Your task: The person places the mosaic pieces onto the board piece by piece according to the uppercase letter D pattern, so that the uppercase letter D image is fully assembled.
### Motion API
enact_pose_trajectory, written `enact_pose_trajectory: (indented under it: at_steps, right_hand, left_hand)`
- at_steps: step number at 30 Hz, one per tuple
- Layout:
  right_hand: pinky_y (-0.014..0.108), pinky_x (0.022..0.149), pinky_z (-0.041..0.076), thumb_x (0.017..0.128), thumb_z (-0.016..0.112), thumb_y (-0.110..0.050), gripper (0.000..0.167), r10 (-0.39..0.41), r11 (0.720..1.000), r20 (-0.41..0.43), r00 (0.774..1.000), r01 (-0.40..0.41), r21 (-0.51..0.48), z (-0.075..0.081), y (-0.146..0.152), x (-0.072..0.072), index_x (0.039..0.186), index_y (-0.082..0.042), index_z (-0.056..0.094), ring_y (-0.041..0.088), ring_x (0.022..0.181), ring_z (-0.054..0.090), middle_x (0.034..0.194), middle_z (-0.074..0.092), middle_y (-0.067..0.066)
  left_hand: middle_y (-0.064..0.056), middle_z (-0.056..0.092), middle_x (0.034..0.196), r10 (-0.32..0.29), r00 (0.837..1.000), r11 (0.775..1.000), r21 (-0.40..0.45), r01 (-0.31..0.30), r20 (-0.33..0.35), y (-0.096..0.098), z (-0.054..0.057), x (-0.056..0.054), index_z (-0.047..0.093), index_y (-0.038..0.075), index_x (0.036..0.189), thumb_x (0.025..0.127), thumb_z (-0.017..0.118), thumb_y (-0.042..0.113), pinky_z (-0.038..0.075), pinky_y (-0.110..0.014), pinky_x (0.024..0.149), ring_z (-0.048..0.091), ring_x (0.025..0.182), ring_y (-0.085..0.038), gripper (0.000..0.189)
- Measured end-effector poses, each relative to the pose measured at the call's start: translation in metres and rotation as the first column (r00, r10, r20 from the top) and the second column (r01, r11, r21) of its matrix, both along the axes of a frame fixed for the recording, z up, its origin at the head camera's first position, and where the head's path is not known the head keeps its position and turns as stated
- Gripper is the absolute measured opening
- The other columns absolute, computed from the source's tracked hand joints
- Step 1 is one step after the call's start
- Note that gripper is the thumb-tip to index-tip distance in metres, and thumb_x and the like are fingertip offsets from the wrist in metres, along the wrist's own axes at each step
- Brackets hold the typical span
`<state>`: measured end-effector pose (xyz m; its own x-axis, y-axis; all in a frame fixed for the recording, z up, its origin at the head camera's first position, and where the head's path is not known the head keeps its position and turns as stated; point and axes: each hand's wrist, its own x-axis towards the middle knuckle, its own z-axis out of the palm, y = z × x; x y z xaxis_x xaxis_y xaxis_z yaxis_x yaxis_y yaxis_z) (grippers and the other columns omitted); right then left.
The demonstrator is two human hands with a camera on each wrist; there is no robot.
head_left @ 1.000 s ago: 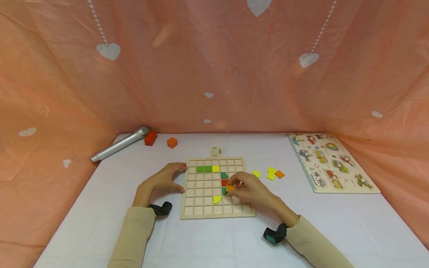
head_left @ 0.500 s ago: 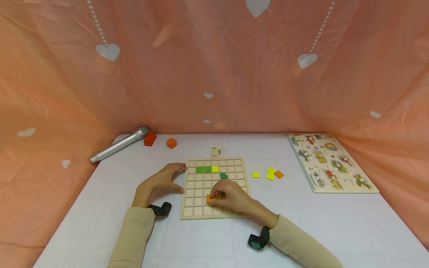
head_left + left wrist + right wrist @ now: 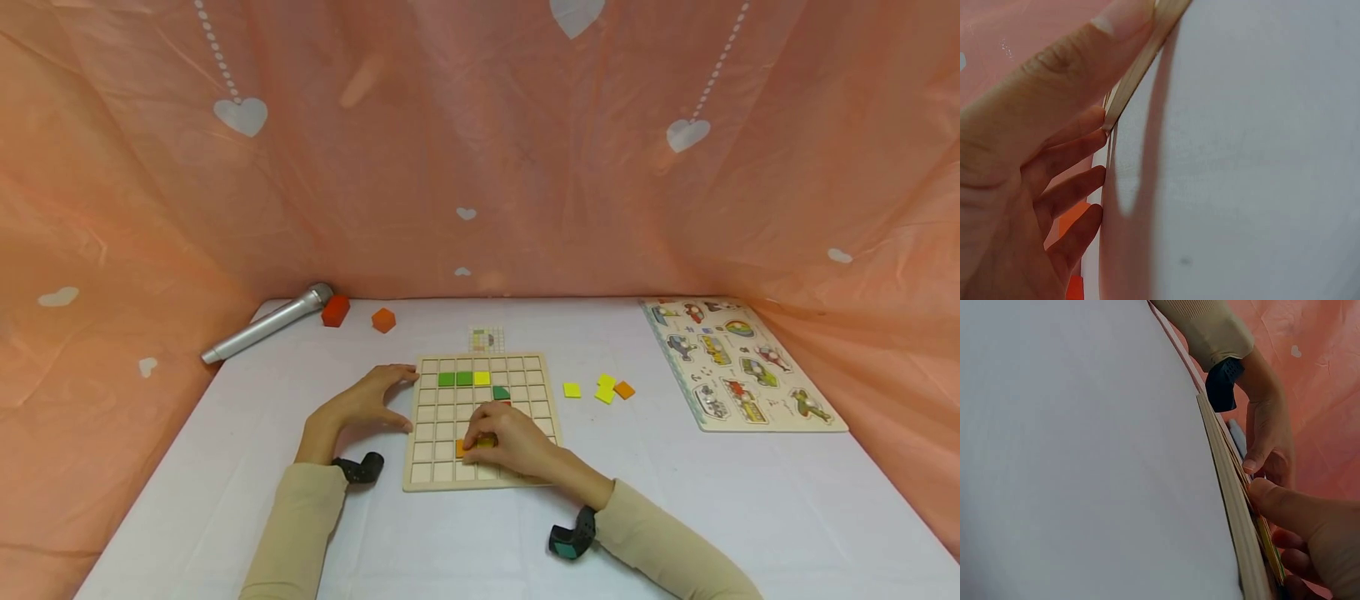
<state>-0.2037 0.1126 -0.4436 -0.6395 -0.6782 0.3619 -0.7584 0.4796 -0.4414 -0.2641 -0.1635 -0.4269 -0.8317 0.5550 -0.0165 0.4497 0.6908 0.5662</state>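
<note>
A wooden grid board [image 3: 444,472] lies flat on the table. My left hand [image 3: 367,396] rests against its left edge, thumb and fingers spread; the left wrist view shows the thumb [image 3: 1079,62] touching the wooden rim. Low over the board, my right hand [image 3: 513,442] pinches an orange square tile [image 3: 461,448] in or just over a cell near the bottom. A yellow quarter-circle tile [image 3: 487,440] shows partly beneath its fingers. Two green squares [image 3: 455,379] and a yellow square [image 3: 482,378] sit in an upper row. A green tile [image 3: 500,392] lies below them; the red one is mostly hidden.
Right of the board lie several yellow tiles [image 3: 572,390] and an orange tile [image 3: 624,390]. A small pattern card [image 3: 487,339] is behind the board. Farther back are a microphone [image 3: 270,323], a red block [image 3: 336,311], an orange block [image 3: 384,320] and a picture puzzle [image 3: 731,358].
My right hand has carried the orange tile left and nearer across the board, then settled slightly lower with it beside the yellow quarter-circle. The left hand has stayed at the board's edge.
</note>
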Motion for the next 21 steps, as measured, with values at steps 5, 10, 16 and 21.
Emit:
enact_pose_trajectory:
  at_steps: [5,10,16,21]
  right_hand:
    - [0.021,0.081,0.046,0.079,0.074,-0.03,0.013,0.003,1.0,0.057,0.998,-0.004,0.018,0.001,0.001,-0.001,0.085,-0.019,0.072,0.004,0.09,0.052,0.09,0.06,-0.011]
    - [0.022,0.081,0.046,0.08,0.072,-0.032,0.018,0.012,0.999,0.077,0.997,-0.014,0.029,0.003,0.002,-0.002,0.092,-0.018,0.07,0.004,0.091,0.052,0.093,0.061,-0.012]
    - [0.023,0.07,0.048,0.079,0.075,-0.025,0.028,0.011,0.999,0.077,0.997,-0.007,-0.047,0.009,0.015,-0.007,0.103,-0.013,0.065,0.013,0.082,0.054,0.094,0.06,-0.003]
    - [0.025,0.066,0.051,0.079,0.075,-0.018,0.034,0.01,0.994,0.095,0.995,0.0,-0.11,0.012,0.04,-0.015,0.109,-0.008,0.061,0.019,0.079,0.054,0.094,0.06,0.005]
  left_hand:
    - [-0.018,0.039,0.142,0.002,1.0,1.0,-0.001,-0.002,0.001,0.0,0.0,-0.001,0.048,0.002,0.133,0.065,0.085,0.033,0.025,-0.052,0.11,0.031,0.132,-0.037,0.083]
    - [-0.019,0.04,0.141,-0.011,1.0,1.0,0.002,0.011,-0.013,0.0,-0.001,-0.002,0.049,0.001,0.132,0.065,0.084,0.032,0.025,-0.052,0.109,0.031,0.131,-0.037,0.082]
    - [-0.019,0.04,0.141,-0.017,1.0,1.0,0.015,0.018,-0.009,0.0,-0.001,-0.002,0.048,0.0,0.132,0.065,0.085,0.031,0.025,-0.053,0.11,0.031,0.131,-0.038,0.083]
    - [-0.017,0.039,0.142,0.004,1.0,1.0,0.014,-0.004,0.014,0.0,-0.001,-0.001,0.048,0.002,0.133,0.064,0.085,0.031,0.024,-0.051,0.11,0.03,0.132,-0.036,0.084]
